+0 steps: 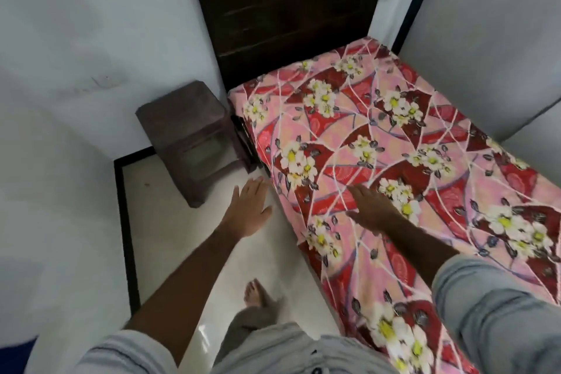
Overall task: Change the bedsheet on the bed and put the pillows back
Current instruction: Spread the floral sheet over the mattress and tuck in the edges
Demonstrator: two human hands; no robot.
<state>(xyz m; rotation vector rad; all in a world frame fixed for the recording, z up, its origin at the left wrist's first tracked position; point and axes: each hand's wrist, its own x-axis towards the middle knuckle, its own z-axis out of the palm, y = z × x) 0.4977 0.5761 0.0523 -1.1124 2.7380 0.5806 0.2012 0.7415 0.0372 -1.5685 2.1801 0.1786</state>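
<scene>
Beside the floral bedsheet (pixel 394 161) stands a brown stool (pixel 194 136); both hands' grips flat, empty.

One bed (pixel 449 48) with one floral sheet (pixel 394 161) and one dark headboard (pixel 288 18). One brown stool (pixel 194 136) stands beside it. Two hands show: left hand (pixel 250 206), right hand (pixel 373 209). One bare foot (pixel 258 294).

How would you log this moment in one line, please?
floral bedsheet: spread on bed | right hand: flat on it | left hand: open, off bed | pillows: none visible
</scene>
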